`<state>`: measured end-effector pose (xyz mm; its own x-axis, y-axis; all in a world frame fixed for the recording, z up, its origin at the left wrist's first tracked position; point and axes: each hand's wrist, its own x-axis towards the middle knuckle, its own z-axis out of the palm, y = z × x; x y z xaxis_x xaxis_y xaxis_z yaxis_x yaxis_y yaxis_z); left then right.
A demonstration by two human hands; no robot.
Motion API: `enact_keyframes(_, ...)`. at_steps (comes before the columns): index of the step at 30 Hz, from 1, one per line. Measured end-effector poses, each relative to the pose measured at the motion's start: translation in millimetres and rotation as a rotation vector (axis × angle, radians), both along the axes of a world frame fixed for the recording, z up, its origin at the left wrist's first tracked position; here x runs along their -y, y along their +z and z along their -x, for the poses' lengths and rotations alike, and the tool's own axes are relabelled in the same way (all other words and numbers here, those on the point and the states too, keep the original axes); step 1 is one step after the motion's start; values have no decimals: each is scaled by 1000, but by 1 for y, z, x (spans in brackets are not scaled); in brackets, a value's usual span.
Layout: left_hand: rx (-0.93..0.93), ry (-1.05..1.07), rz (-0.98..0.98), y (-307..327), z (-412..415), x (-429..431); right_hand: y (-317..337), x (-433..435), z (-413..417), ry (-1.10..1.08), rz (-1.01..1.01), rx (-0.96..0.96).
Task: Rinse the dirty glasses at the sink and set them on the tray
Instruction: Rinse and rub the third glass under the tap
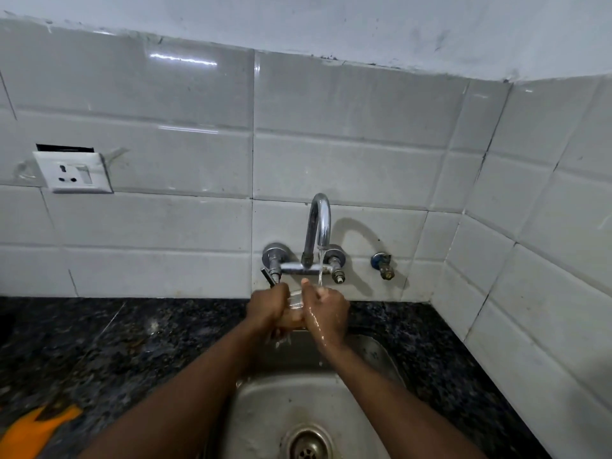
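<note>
Drain (pixel 308 442) sits at the near end of the steel sink (pixel 265 402), which is set into the dark surface (pixel 99 342). Over the sink's far edge, left hand (pixel 268 309) and right hand (pixel 326 313) both grip a clear glass (pixel 295 301) between them. The water stream (pixel 320 270) from the tap (pixel 319 223) lands on the right hand.

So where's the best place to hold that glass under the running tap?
Round its side wall, from the sides, as the left hand and right hand wrap the glass now. It is clear and wet, so likely slippery; curled fingers around the wall should hold better than a pinch at the rim, and leave the mouth free for the water.
</note>
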<state>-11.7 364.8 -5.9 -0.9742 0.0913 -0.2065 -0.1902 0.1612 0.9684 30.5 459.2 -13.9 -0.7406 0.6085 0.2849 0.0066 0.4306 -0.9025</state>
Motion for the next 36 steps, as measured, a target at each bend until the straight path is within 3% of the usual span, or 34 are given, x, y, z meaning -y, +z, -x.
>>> enact_keyframes(1,189,-76,-64,2,1,1,-2,0,-1,5,-127,-10)
enact_keyframes(3,203,-70,-109,2,-2,1,-4,-1,-4,58,-119,-22)
enact_keyframes(6,-398,125,-16,-6,-14,0,7,-2,-2,31,233,-10)
enact_keyframes(7,-523,131,44,-8,-18,-1,12,-3,-1,15,301,14)
enact_keyframes(8,-525,123,97,-6,-18,-1,11,-6,1,17,302,38)
enact_keyframes(11,19,-33,122,6,-5,-1,2,-10,0,65,134,96)
enact_keyframes(12,152,-96,116,12,-6,1,-1,-10,-2,84,102,95)
enact_keyframes(13,152,-101,128,13,-5,2,-2,-9,-4,110,111,78)
enact_keyframes(14,12,-58,145,10,-5,1,-1,-9,-6,129,167,56)
enact_keyframes(16,-436,53,161,5,-16,0,8,-9,-3,95,342,50)
enact_keyframes(17,-581,76,177,4,-25,-1,14,-10,-2,73,410,64)
enact_keyframes(18,-614,90,197,4,-26,-2,18,-10,-1,76,419,67)
enact_keyframes(19,-505,104,195,5,-21,-4,19,-9,-2,75,341,69)
enact_keyframes(22,149,-14,21,13,-10,-4,15,-9,-5,61,-63,68)
enact_keyframes(23,177,-32,-5,13,-10,-4,14,-10,-7,66,-70,56)
enact_keyframes(24,85,1,7,12,-12,-5,14,-10,-8,67,5,35)
enact_keyframes(26,-392,127,92,4,-21,-6,18,-9,-6,44,300,39)
enact_keyframes(27,-538,160,119,3,-30,-6,22,-8,-6,26,423,59)
enact_keyframes(28,-571,178,137,5,-32,-6,23,-8,-5,33,457,68)
enact_keyframes(29,-470,175,113,8,-27,-8,23,-8,-5,42,371,70)
enact_keyframes(32,157,19,-47,16,-16,-8,18,-14,-3,62,-122,37)
enact_keyframes(33,187,4,-80,15,-17,-9,16,-17,-2,73,-171,36)
enact_keyframes(34,94,51,-70,13,-18,-12,16,-17,-1,90,-126,35)
enact_keyframes(36,-376,218,39,3,-26,-13,18,-14,1,89,122,67)
